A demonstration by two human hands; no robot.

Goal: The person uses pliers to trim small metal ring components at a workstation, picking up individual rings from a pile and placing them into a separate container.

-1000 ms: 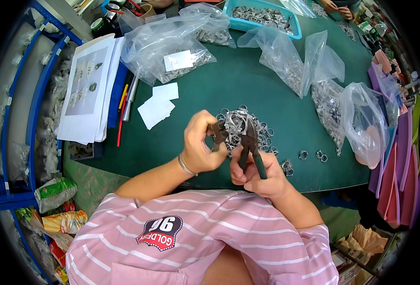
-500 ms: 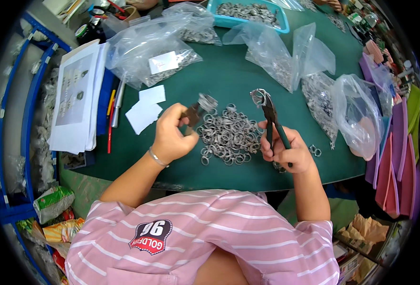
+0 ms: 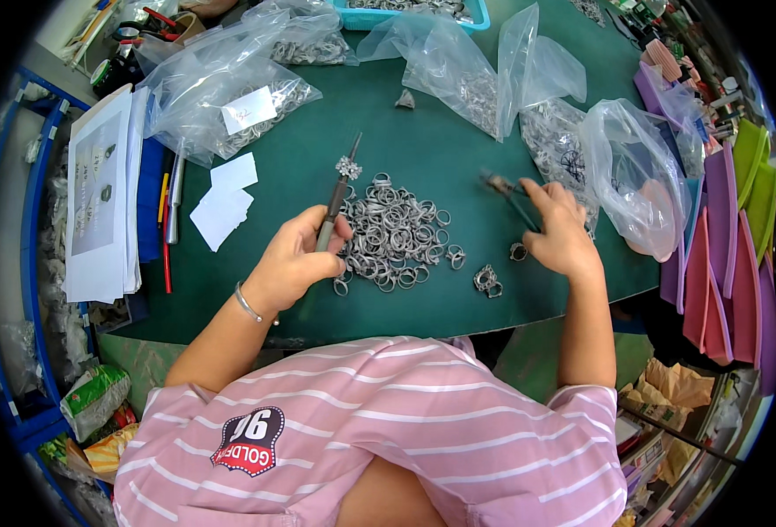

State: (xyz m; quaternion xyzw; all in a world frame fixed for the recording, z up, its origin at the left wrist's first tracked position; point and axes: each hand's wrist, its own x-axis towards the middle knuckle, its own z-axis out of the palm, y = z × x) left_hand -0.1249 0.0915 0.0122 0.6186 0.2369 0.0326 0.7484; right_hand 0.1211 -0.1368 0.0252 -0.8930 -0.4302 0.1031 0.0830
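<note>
My left hand (image 3: 296,259) is closed around a dark, tapered ring mandrel (image 3: 326,228), which points up and away. A silvery ring with a flower-like top (image 3: 348,168) sits around its upper part. Just right of that hand lies a heap of grey metal rings (image 3: 397,233), partly behind the fingers. My right hand (image 3: 565,233) grips dark-handled pliers (image 3: 513,204), smeared by motion; whether their jaws hold anything cannot be made out. Beneath the pliers a single ring (image 3: 518,251) lies on the table, and a small cluster of rings (image 3: 488,281) is nearer to me.
Clear plastic bags of metal parts (image 3: 283,95) line the far side, with more bags (image 3: 542,132) at right. A blue tray (image 3: 480,12) stands at the back. White paper slips (image 3: 221,211), pens (image 3: 168,237) and stacked sheets (image 3: 98,202) lie left. Coloured bins (image 3: 713,263) stand right.
The pliers, earlier upright with a ring at their jaws, have swung down and right. The mandrel now stands more upright. The head view has shifted, moving the table's things leftward.
</note>
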